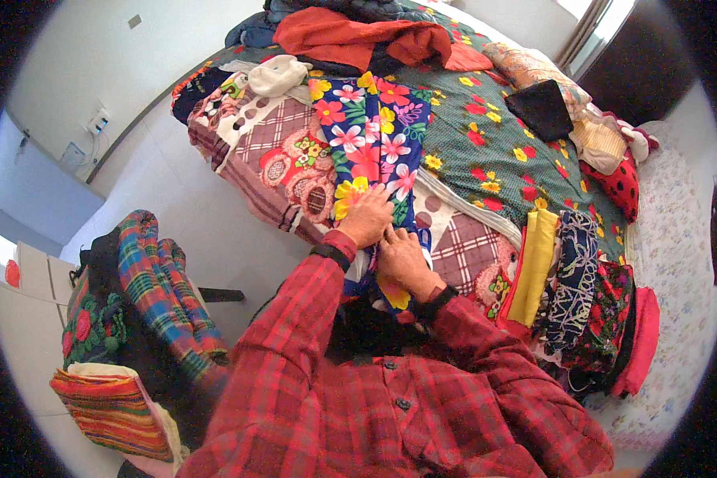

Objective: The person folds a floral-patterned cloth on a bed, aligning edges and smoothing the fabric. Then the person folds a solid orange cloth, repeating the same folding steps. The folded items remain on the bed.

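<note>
A floral-print garment or cloth in dark blue, with pink, red and yellow flowers, lies lengthwise on the bed before me. Its near end hangs over the bed's edge towards my lap. My left hand rests on it with the fingers close together, pointing up and right. Just below and to the right, my right hand presses on the cloth near the edge, and its fingertips nearly meet my left hand. Whether either hand pinches the fabric I cannot tell. Under the cloth is a brown plaid blanket with bear figures.
Several folded textiles, one a yellow cloth, stand in a row at right. A red cloth, a white cloth and a black cloth lie on the flowered bedspread. At left are a plaid cloth and a striped folded cloth.
</note>
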Motion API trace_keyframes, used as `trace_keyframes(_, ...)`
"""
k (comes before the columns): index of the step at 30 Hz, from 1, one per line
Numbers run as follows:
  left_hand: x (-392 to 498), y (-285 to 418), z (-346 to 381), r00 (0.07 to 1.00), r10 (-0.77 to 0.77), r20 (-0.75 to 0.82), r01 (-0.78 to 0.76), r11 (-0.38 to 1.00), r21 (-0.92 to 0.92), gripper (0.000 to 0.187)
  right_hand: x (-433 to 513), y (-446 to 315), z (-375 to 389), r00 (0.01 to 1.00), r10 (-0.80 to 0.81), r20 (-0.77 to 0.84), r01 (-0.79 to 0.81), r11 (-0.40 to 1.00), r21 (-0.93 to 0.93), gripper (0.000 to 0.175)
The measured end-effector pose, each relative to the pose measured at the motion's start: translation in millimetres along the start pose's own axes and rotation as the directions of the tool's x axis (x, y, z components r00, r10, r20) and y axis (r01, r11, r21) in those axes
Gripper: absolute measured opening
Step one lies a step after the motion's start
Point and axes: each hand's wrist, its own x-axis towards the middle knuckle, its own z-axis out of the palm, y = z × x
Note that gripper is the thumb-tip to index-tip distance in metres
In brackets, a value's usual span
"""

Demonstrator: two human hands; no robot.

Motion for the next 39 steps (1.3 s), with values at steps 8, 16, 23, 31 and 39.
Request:
trace_keyframes(8, -9, -9, 29, 0.994, -0.068, 0.087, 0.066, 0.998, 0.021, 0.054, 26, 29, -46, 0.921, -0.158, 0.356, -0.027, 0.886, 0.463, 0.034)
trace_keyframes(16, -5, -1, 18, 0.989, -0.129, 0.074, 0.133, 0.990, -0.053, 0.054, 149, 119, -56, 0.973, -0.198, 0.116, 0.175, 0.968, 0.182, 0.040)
trace_keyframes(23, -4, -6, 17, 0.989, -0.139, 0.053, 0.145, 0.977, -0.153, 0.053, 203, 124, 22, 0.952, -0.295, -0.081, 0.292, 0.955, -0.044, 0.054)
trace_keyframes(31, -2, -9, 16, 0.984, -0.164, 0.064, 0.172, 0.972, -0.160, 0.053, 285, 169, 49, 0.934, -0.228, 0.276, 0.306, 0.908, -0.287, 0.053)
trace_keyframes(39, -3, -9, 14, 0.972, -0.204, 0.119, 0.228, 0.940, -0.252, 0.056, 364, 230, 91, 0.807, -0.486, 0.335, 0.585, 0.735, -0.343, 0.044)
